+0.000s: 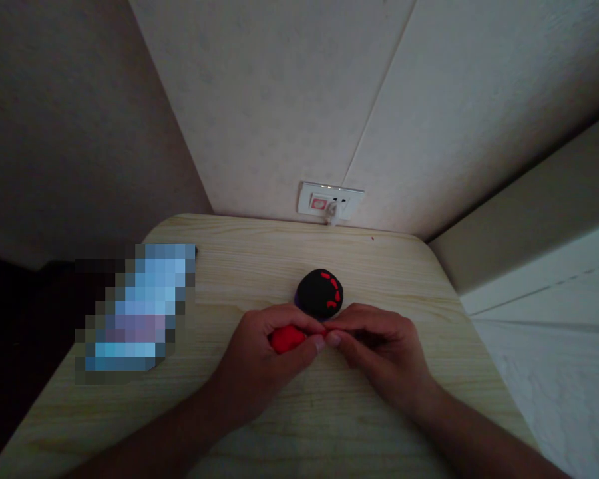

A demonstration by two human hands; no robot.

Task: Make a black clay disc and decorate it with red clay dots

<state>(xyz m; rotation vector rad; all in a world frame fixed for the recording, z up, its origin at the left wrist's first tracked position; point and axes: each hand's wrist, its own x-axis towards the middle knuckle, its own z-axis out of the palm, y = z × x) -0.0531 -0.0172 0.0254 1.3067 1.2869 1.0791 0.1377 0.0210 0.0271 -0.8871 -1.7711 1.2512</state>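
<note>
A lump of red modelling clay (287, 339) is held in my left hand (259, 352), between thumb and fingers. My right hand (387, 352) meets it at the fingertips, its thumb and forefinger pinching a small red bit of the clay where the two hands touch. Just beyond my fingers a rounded black clay piece (317, 293) rests on the table, with purple showing at its left side. Several short red strips (334, 285) lie in a curve along its right edge. My right hand's other fingers are partly hidden.
The pale wooden table (249, 266) has rounded far corners. A pixelated bluish object (144, 299) lies at the left. On the wall behind is a socket (307, 198) with a white plug (333, 209) in it. White bedding-like fabric (554, 386) is at the right.
</note>
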